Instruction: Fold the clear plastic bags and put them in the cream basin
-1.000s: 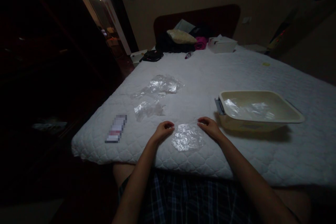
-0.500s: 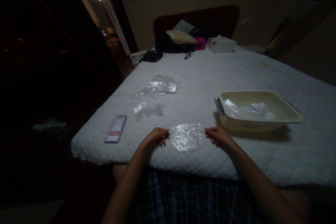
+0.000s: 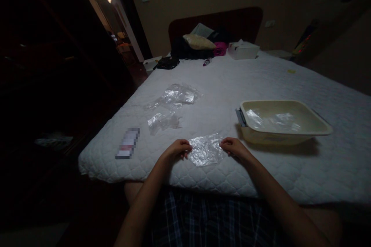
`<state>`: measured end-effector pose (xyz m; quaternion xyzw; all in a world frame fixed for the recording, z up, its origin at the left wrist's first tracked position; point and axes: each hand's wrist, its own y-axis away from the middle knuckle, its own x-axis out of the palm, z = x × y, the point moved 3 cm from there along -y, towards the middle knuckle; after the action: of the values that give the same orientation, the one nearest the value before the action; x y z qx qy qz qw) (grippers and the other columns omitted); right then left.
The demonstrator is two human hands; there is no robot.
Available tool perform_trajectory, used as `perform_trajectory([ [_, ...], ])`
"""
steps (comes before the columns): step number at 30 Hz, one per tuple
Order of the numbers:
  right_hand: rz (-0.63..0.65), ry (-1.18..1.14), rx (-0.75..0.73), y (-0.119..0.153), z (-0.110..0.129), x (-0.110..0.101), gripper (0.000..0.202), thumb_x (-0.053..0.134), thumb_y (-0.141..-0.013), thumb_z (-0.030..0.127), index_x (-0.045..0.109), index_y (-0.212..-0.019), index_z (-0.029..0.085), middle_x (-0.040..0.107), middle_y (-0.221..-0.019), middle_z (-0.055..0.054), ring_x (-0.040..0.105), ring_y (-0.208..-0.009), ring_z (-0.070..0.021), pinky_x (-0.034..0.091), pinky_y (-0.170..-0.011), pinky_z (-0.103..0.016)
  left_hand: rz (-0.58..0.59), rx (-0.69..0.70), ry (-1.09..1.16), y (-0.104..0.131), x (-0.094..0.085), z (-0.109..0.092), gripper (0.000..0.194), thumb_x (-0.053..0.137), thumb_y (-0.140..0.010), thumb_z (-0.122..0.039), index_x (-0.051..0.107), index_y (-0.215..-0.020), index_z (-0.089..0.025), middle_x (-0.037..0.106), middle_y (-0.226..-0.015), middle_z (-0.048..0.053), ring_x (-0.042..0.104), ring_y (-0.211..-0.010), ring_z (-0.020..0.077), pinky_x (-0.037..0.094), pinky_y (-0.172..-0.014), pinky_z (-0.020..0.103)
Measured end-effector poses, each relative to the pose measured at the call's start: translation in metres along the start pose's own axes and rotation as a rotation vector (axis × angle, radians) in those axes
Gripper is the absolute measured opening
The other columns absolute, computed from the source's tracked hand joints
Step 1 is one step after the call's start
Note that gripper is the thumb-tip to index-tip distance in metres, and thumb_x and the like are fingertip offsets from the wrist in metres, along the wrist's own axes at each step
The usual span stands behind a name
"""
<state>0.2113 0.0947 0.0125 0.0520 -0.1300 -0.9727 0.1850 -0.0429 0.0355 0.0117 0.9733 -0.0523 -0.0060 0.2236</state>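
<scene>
Near the front edge of the bed lies a clear, crinkled plastic bag (image 3: pixel 205 152), spread nearly flat. My left hand (image 3: pixel 179 148) pinches its left edge with thumb and fingers. At its upper right edge, the fingertips of my right hand (image 3: pixel 234 147) are closed on the plastic. More clear bags (image 3: pixel 180 93) lie loosely heaped farther up the bed, and another crumpled bag (image 3: pixel 164 121) rests just in front of them. To the right stands a cream plastic tub (image 3: pixel 278 138) with grey handles, and several clear bags (image 3: pixel 272 120) show inside it.
The bed (image 3: pixel 232 81) has a white quilted cover. A blurred-out flat object (image 3: pixel 128 143) lies to the left. Toward the headboard (image 3: pixel 243 17) are a pale cushion (image 3: pixel 198 41), a pink roll (image 3: pixel 220 49), a white box (image 3: pixel 244 50) and a small bottle (image 3: pixel 206 62).
Both hands have moved inward, their fingertips now overlapping the bag's side edges. The bag has stayed in nearly the same place, and the tub and other bags are unmoved.
</scene>
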Motion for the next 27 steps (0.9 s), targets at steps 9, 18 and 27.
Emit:
perform_trajectory([
  [9,-0.006,0.041,-0.147,-0.015,0.001,-0.001,0.034,0.068,-0.059,0.045,0.059,-0.074,0.015,0.052,-0.055,0.002,0.040,-0.044,-0.0071,0.029,-0.040,-0.020,-0.135,0.199,0.071,-0.006,0.002,0.007,0.029,0.071,-0.061,-0.034,0.058,-0.077,-0.013,0.050,-0.050,-0.004,0.043,-0.036,0.0045,0.027,-0.033,0.016],
  [18,-0.059,-0.064,-0.166,-0.016,0.001,-0.001,0.039,0.068,-0.060,0.046,0.057,-0.083,0.017,0.056,-0.070,0.000,0.044,-0.050,-0.0081,0.034,-0.043,-0.021,-0.228,0.294,0.100,-0.007,0.005,0.015,0.032,0.070,-0.061,-0.037,0.058,-0.080,-0.014,0.056,-0.062,-0.002,0.043,-0.039,0.0044,0.029,-0.036,0.017],
  [27,-0.070,-0.083,-0.198,-0.019,-0.007,-0.005,0.031,0.068,-0.059,0.039,0.058,-0.079,0.017,0.058,-0.070,0.000,0.048,-0.054,-0.0094,0.039,-0.046,-0.021,-0.322,0.395,0.071,-0.007,0.002,0.017,0.021,0.067,-0.062,-0.028,0.062,-0.079,-0.017,0.055,-0.058,-0.003,0.046,-0.046,0.0069,0.034,-0.043,0.019],
])
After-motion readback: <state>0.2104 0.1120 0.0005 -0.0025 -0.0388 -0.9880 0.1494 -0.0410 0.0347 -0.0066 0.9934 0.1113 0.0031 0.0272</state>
